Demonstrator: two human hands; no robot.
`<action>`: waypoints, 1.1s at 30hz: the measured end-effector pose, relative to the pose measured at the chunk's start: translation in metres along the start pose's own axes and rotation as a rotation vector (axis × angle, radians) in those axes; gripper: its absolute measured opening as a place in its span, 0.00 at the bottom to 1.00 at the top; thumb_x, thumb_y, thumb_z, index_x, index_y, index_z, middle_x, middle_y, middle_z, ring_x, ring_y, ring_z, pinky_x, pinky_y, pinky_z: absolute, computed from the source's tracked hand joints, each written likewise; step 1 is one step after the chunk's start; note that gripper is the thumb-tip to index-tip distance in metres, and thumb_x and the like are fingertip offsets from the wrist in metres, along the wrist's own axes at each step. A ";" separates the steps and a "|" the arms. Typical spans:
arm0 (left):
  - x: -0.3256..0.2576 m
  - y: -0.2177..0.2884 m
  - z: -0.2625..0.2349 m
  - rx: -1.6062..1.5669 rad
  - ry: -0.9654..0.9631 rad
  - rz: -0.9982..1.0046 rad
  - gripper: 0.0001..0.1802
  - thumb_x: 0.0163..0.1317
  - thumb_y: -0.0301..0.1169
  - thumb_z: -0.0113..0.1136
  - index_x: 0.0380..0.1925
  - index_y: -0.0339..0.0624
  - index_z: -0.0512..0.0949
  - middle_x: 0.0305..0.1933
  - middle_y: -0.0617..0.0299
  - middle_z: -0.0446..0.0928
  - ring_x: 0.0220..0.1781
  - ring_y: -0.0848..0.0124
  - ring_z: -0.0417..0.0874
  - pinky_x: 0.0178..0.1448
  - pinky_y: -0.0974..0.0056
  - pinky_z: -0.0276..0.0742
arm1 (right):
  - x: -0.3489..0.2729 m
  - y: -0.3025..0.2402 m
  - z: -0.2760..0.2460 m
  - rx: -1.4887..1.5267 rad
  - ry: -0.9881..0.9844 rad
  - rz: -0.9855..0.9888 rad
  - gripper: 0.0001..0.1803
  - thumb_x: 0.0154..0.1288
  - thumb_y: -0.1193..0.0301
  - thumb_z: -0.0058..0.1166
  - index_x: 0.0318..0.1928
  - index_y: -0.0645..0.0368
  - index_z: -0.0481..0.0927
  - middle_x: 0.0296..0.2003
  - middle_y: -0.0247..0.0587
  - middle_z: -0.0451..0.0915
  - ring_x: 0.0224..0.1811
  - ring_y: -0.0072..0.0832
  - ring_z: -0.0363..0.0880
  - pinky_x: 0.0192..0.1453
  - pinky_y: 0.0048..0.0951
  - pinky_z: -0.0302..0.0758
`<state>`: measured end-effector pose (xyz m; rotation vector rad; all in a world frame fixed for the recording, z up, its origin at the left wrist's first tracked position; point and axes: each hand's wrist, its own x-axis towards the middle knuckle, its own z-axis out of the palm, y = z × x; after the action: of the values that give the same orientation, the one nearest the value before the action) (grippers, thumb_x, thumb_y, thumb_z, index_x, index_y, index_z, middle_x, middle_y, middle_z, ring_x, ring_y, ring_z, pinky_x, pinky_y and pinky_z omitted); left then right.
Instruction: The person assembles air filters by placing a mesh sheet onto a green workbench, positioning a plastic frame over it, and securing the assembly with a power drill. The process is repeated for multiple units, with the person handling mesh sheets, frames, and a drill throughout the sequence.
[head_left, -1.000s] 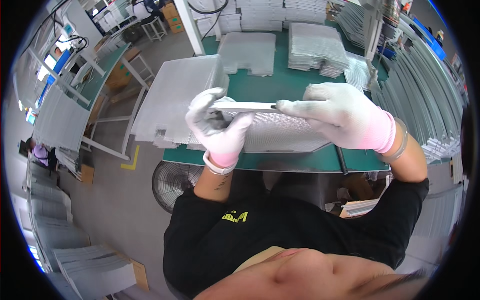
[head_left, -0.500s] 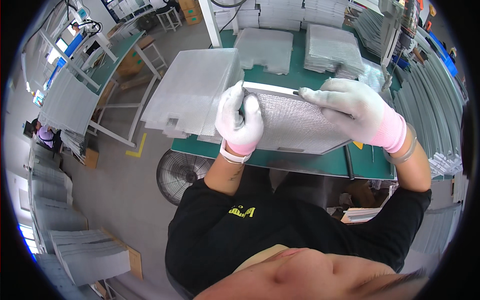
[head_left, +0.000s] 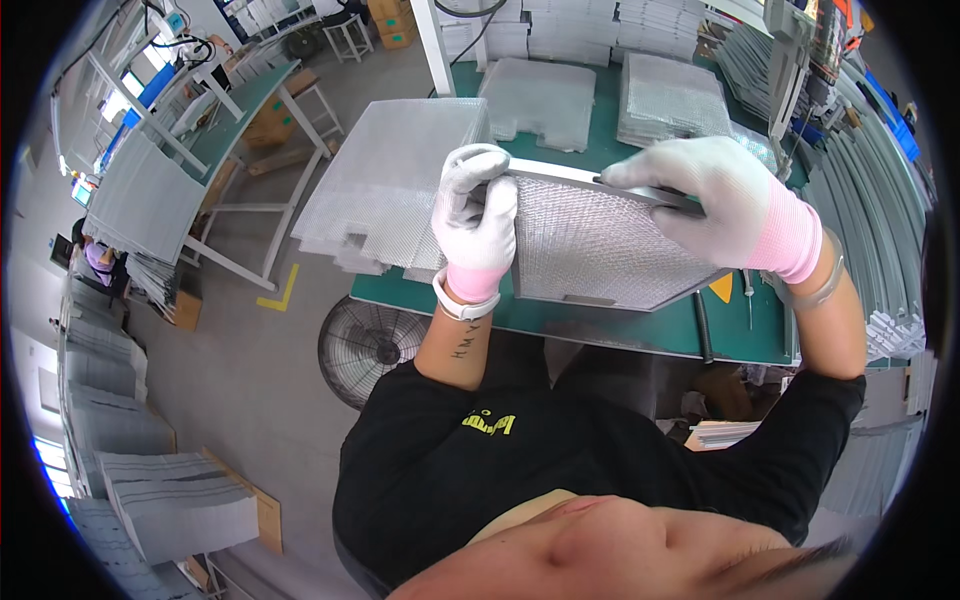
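Observation:
A framed metal mesh filter panel (head_left: 605, 245) stands tilted over the near part of the green table, its silvery mesh facing me. White gloves with pink cuffs cover both hands. My left hand (head_left: 475, 215) is closed on the panel's upper left corner, thumb against the near side. My right hand (head_left: 715, 195) grips the upper frame edge toward the right, fingers along the rim and thumb below. Parts of the right fingertips are hidden behind the frame.
Mesh sheets (head_left: 400, 165) overhang the left edge of the green table (head_left: 560, 322). Farther back lie more mesh stacks (head_left: 670, 95). A black rod-shaped tool (head_left: 703, 325) and a yellow piece (head_left: 722, 287) lie near the front edge. A floor fan (head_left: 365, 345) stands below left; long metal strips (head_left: 870, 220) fill the right.
The panel has tipped up so more of its mesh faces me. My left wrist has turned and the hand moved up slightly. My right hand has shifted a little along the rim.

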<state>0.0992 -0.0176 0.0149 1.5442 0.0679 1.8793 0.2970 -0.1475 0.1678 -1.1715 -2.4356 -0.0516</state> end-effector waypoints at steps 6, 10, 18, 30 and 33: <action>-0.008 0.000 0.007 -0.075 0.033 -0.006 0.15 0.65 0.13 0.51 0.49 0.38 0.73 0.47 0.56 0.74 0.46 0.69 0.78 0.52 0.65 0.78 | 0.026 -0.007 0.019 0.055 -0.039 0.078 0.17 0.62 0.75 0.57 0.52 0.61 0.75 0.39 0.53 0.82 0.44 0.53 0.82 0.49 0.42 0.78; -0.008 0.004 0.006 -0.139 0.014 -0.064 0.16 0.64 0.13 0.52 0.51 0.38 0.73 0.47 0.56 0.74 0.46 0.69 0.78 0.53 0.65 0.78 | 0.024 -0.003 0.027 0.085 -0.015 0.024 0.20 0.65 0.74 0.55 0.58 0.60 0.75 0.44 0.54 0.80 0.48 0.51 0.81 0.50 0.43 0.78; -0.009 0.010 0.013 -0.084 0.013 -0.078 0.17 0.60 0.13 0.58 0.48 0.39 0.74 0.51 0.59 0.70 0.42 0.80 0.75 0.45 0.74 0.73 | 0.024 -0.008 0.034 -0.207 -0.002 -0.043 0.21 0.62 0.72 0.57 0.57 0.58 0.79 0.32 0.46 0.76 0.36 0.45 0.80 0.40 0.40 0.78; -0.026 0.010 -0.002 0.033 -0.110 0.124 0.20 0.57 0.15 0.60 0.49 0.43 0.70 0.49 0.51 0.72 0.40 0.71 0.76 0.43 0.69 0.75 | 0.014 -0.026 0.042 -0.376 0.069 -0.161 0.22 0.53 0.69 0.62 0.52 0.58 0.82 0.26 0.34 0.74 0.28 0.33 0.77 0.31 0.35 0.74; -0.018 0.011 0.000 -0.009 -0.272 0.108 0.25 0.58 0.14 0.57 0.53 0.45 0.63 0.47 0.51 0.73 0.37 0.74 0.75 0.43 0.67 0.75 | 0.010 -0.033 0.034 -0.326 0.105 -0.146 0.22 0.52 0.71 0.63 0.51 0.58 0.82 0.27 0.36 0.76 0.29 0.35 0.78 0.33 0.35 0.74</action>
<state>0.0946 -0.0355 0.0045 1.8141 -0.1494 1.7293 0.2546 -0.1540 0.1463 -1.0852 -2.4752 -0.5590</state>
